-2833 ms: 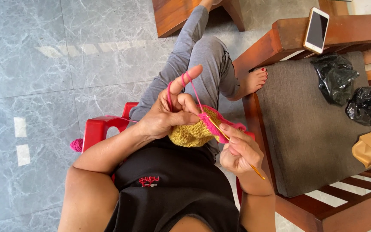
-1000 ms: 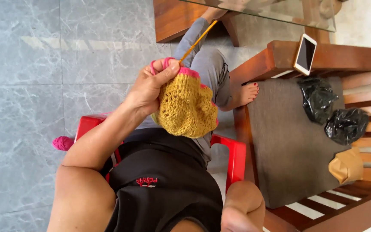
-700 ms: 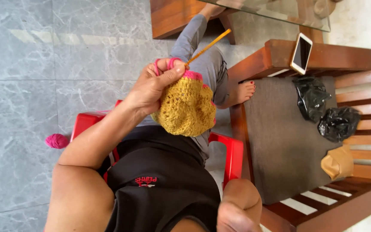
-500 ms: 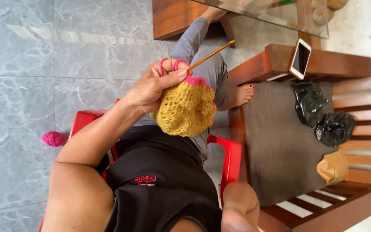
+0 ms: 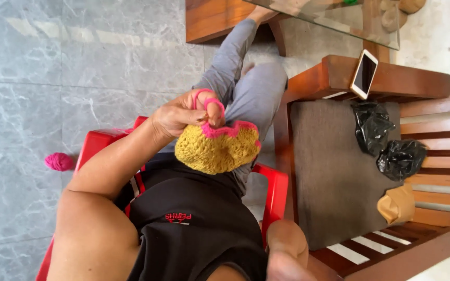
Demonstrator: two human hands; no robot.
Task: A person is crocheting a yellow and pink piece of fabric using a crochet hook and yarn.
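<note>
Left hand [image 5: 183, 115] closed on the pink-edged rim of a mustard-yellow crocheted piece [image 5: 215, 151], pink yarn looped over the raised fingers [image 5: 213, 110], work held above the lap over a red plastic chair [image 5: 274, 190]. Right hand out of frame, only the forearm [image 5: 286, 250] visible at bottom; grip impossible to tell. Pink yarn ball [image 5: 59, 162] on the grey floor, well apart.

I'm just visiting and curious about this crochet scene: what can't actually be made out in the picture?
- Right hand: out of the head view; only a blurred forearm shows at the bottom edge.
- Crochet hook: not visible.
- Left hand fingers: partly hidden behind the yellow crochet piece.
- Black bags: contents hidden.
- Phone screen: dark.
- Pink yarn ball: its strand is too thin to trace.
</note>
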